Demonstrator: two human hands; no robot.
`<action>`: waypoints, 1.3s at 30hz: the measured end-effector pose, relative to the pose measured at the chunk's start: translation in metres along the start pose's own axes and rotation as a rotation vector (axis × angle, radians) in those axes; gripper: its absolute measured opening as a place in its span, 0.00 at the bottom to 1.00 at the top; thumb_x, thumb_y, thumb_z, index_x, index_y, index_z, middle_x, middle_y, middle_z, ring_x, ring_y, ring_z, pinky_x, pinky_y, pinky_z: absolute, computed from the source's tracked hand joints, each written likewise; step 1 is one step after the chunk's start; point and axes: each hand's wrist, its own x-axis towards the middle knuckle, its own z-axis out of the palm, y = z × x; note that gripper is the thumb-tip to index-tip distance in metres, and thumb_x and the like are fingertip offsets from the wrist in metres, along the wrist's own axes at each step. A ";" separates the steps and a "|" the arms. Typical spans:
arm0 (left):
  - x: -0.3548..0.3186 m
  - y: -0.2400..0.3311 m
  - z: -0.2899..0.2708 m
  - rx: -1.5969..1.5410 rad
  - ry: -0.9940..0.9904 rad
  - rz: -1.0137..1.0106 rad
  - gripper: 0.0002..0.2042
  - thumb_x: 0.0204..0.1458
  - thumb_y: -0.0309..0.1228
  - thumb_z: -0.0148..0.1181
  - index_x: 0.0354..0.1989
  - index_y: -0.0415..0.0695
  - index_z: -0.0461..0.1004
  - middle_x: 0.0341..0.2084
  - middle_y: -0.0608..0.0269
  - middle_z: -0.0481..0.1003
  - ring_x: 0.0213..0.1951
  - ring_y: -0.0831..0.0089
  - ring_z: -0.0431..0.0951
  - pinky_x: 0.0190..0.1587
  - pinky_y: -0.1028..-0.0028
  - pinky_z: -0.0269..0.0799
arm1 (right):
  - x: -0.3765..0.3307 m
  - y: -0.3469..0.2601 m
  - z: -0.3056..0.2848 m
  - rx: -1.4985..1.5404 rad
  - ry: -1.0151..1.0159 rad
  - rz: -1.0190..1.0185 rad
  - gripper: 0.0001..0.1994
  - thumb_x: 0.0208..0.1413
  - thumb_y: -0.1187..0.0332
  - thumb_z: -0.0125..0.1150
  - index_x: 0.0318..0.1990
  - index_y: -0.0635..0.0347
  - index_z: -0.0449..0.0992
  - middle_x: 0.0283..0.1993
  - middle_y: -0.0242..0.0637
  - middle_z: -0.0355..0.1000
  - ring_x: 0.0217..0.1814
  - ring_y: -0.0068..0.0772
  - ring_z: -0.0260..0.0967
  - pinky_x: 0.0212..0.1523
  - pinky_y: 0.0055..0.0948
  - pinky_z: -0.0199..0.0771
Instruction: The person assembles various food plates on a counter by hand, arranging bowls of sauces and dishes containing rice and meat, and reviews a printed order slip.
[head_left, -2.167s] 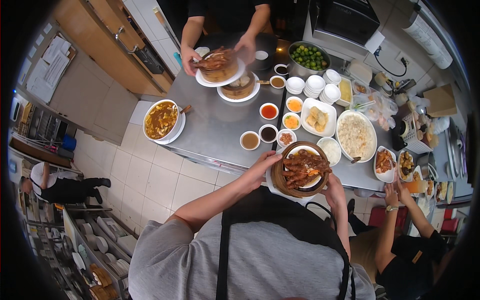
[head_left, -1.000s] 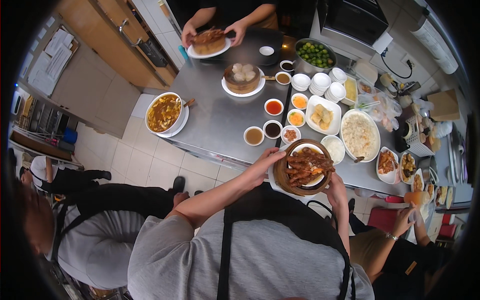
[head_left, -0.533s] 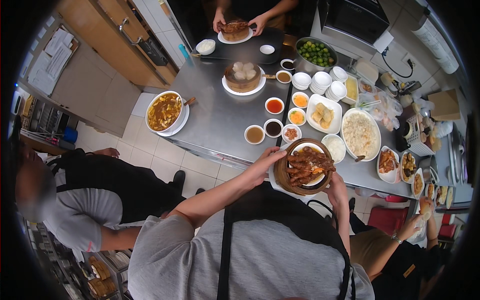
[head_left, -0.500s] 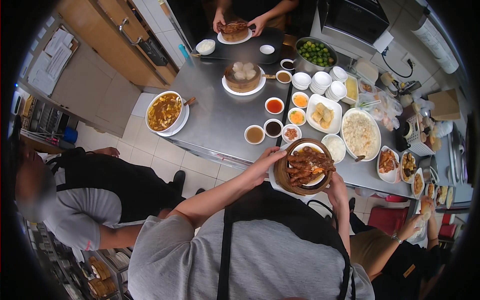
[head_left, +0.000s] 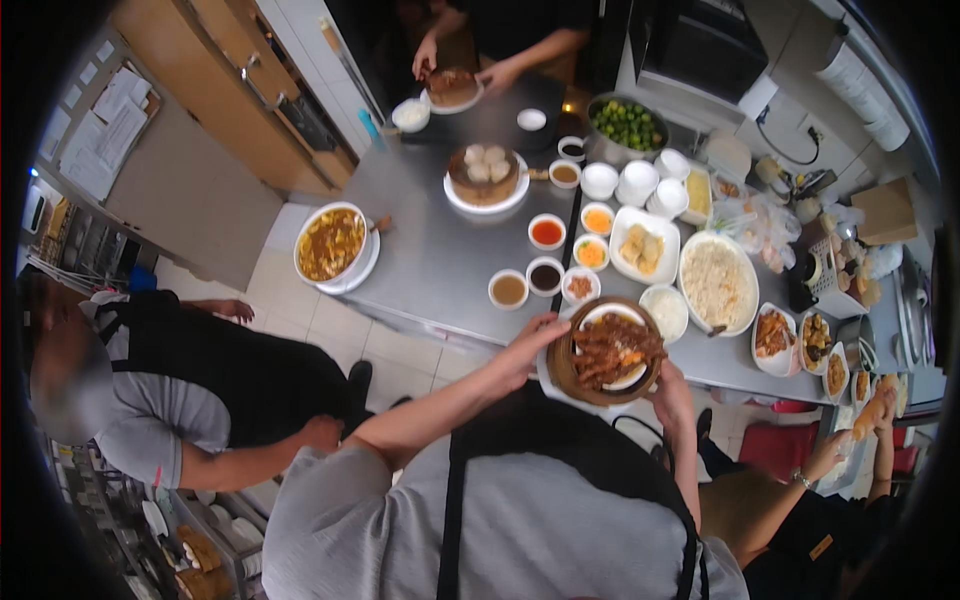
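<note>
My left hand (head_left: 533, 346) and my right hand (head_left: 672, 396) grip a round bamboo steamer basket (head_left: 567, 372) from its two sides, with a white plate showing under it. Inside, dark braised chicken feet (head_left: 612, 348) lie in a white dish. The basket is held in front of my apron, at the counter's near edge. Just beyond it stand a small bowl of brown bits (head_left: 580, 286) and a bowl of white rice (head_left: 664, 311). The fingertips under the basket are hidden.
The steel counter (head_left: 415, 255) carries a soup bowl (head_left: 331, 245), a steamer of white dumplings (head_left: 486, 165), sauce cups, stacked white bowls (head_left: 638, 184) and a rice dish (head_left: 718, 283). One co-worker (head_left: 200, 390) stands left, another (head_left: 530, 40) across with a steamer, others at the right.
My hands keep hold of the basket, which has shifted only slightly. Across the counter, a co-worker's steamer has moved a little left. The person at left has bent an arm forward.
</note>
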 end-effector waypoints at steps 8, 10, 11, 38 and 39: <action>-0.007 0.004 0.002 0.012 -0.014 -0.045 0.41 0.41 0.53 0.55 0.57 0.43 0.45 0.54 0.54 0.52 0.56 0.63 0.53 0.52 0.56 0.55 | -0.007 -0.002 0.002 0.000 0.006 0.027 0.22 0.58 0.53 0.37 0.52 0.61 0.61 0.52 0.39 0.61 0.59 0.34 0.52 0.49 0.53 0.57; -0.005 0.003 -0.001 0.037 -0.007 -0.047 0.41 0.41 0.54 0.55 0.57 0.43 0.45 0.53 0.55 0.52 0.57 0.63 0.53 0.52 0.55 0.55 | -0.006 -0.001 0.003 -0.003 -0.002 0.020 0.22 0.58 0.54 0.37 0.52 0.61 0.61 0.52 0.39 0.61 0.59 0.34 0.52 0.49 0.53 0.58; -0.005 0.002 -0.001 0.055 0.001 -0.053 0.40 0.41 0.54 0.54 0.57 0.43 0.45 0.53 0.55 0.52 0.57 0.63 0.53 0.52 0.53 0.54 | -0.006 0.000 0.003 -0.010 -0.007 0.019 0.22 0.58 0.54 0.37 0.52 0.61 0.61 0.52 0.39 0.61 0.58 0.34 0.53 0.49 0.53 0.58; -0.001 -0.010 -0.009 0.029 0.019 -0.073 0.38 0.43 0.54 0.53 0.58 0.45 0.48 0.55 0.55 0.51 0.59 0.62 0.47 0.53 0.51 0.48 | -0.010 -0.003 0.008 -0.068 0.014 0.046 0.27 0.57 0.48 0.36 0.54 0.61 0.60 0.52 0.42 0.61 0.57 0.36 0.54 0.51 0.53 0.54; -0.001 -0.010 -0.008 0.035 0.012 -0.058 0.38 0.42 0.54 0.53 0.58 0.45 0.48 0.55 0.55 0.51 0.59 0.62 0.47 0.53 0.50 0.47 | -0.010 -0.002 0.008 -0.062 0.024 0.036 0.27 0.57 0.48 0.36 0.53 0.61 0.60 0.52 0.42 0.61 0.57 0.36 0.54 0.51 0.53 0.54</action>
